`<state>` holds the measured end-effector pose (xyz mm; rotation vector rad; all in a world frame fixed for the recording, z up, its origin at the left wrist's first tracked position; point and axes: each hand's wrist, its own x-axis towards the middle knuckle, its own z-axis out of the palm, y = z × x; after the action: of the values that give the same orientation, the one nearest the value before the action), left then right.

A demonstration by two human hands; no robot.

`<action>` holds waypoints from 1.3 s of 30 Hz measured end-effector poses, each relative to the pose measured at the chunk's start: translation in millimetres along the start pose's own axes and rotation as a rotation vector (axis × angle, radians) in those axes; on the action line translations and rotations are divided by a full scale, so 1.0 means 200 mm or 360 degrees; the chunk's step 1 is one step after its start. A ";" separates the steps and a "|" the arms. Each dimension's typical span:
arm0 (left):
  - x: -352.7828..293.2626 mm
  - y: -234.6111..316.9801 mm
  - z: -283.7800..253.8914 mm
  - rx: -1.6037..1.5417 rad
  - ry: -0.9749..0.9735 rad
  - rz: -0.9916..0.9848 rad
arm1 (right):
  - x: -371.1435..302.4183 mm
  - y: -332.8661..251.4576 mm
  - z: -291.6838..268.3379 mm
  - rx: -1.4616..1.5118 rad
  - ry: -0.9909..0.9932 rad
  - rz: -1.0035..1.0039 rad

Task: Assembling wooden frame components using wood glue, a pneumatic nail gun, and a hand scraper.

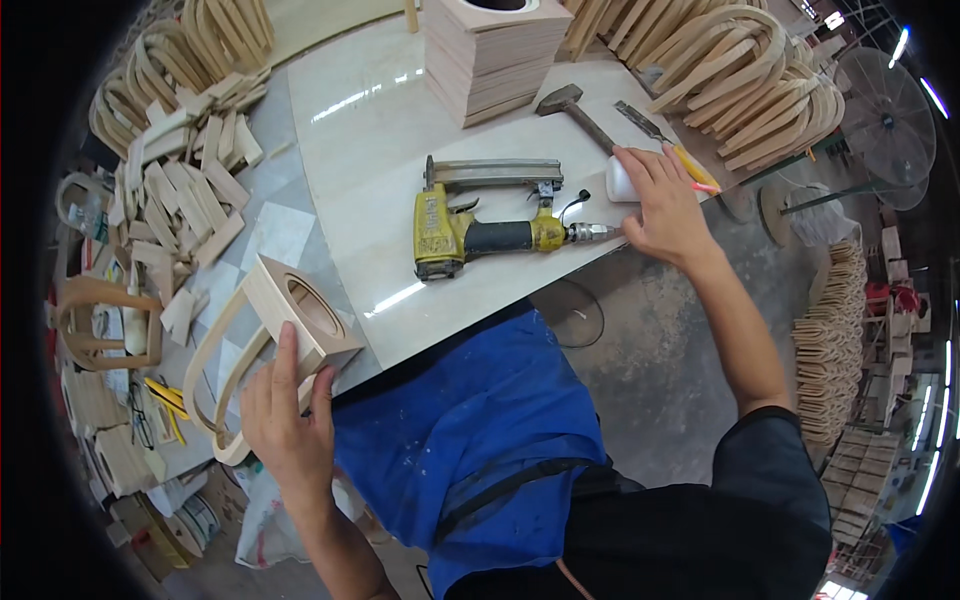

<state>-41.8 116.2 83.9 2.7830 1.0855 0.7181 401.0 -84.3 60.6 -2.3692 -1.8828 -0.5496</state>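
Note:
At the table's left front corner, my left hand grips a wooden frame, its index finger lying along a pale board that has an oval opening. Curved wooden loops stick out from that board. My right hand is closed over a small white bottle lying at the table's right edge; its underside is hidden. Between the hands rests a yellow pneumatic nail gun with a black grip, its air fitting pointing at my right hand. A hammer and a chisel lie just beyond that hand.
A stack of square boards with round holes stands at the back of the table. Bent wooden loops pile up at far right. Loose offcuts heap at left. A standing fan and stacked wood are on the right.

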 end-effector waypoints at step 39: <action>0.00 0.00 -0.02 0.0075 0.0195 0.0201 | 1.13 -0.99 0.25 -0.0208 0.0515 -0.1107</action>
<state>-43.5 115.1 86.8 2.9029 0.9633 0.8987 266.3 188.9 52.1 -1.4880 -2.5187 -1.0462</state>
